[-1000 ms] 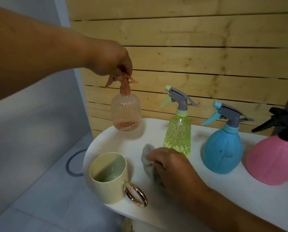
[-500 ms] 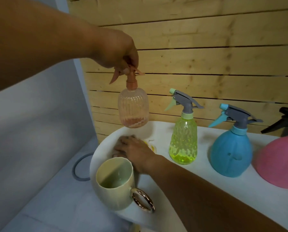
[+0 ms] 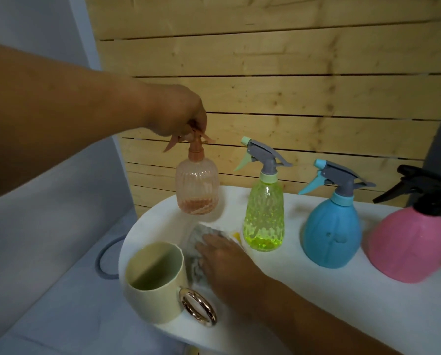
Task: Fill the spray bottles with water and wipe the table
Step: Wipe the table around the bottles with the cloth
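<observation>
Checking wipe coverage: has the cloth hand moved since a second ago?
Yes. The right hand with the cloth slid from beside the green bottle toward the mug.

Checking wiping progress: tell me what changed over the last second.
The right hand slid the cloth left to the table's end, then back beside the mug. The left hand still holds the orange bottle off the table. Other bottles unmoved.

White table (image 3: 286, 275): 3 bottles (image 3: 264, 216), mug (image 3: 154, 280), cloth (image 3: 196, 249).
</observation>
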Demonstrator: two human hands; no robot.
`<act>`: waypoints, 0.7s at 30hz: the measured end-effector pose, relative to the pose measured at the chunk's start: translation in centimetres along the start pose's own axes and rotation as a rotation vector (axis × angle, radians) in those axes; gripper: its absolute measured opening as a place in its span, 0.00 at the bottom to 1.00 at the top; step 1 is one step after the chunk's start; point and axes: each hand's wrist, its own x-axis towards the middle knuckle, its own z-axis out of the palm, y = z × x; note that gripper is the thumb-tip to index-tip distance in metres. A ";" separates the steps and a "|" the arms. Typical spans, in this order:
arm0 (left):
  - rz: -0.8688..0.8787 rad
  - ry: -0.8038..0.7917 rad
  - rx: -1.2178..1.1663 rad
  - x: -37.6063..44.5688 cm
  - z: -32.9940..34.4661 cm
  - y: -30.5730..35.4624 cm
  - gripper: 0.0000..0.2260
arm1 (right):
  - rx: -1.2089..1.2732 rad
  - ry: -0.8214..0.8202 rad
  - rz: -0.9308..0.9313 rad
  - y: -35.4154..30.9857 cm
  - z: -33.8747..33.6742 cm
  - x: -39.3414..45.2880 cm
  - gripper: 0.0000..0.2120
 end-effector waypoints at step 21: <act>-0.004 -0.118 -0.122 0.0 5.0 3.0 0.06 | 0.049 0.067 -0.024 -1.4 -0.2 -5.6 0.23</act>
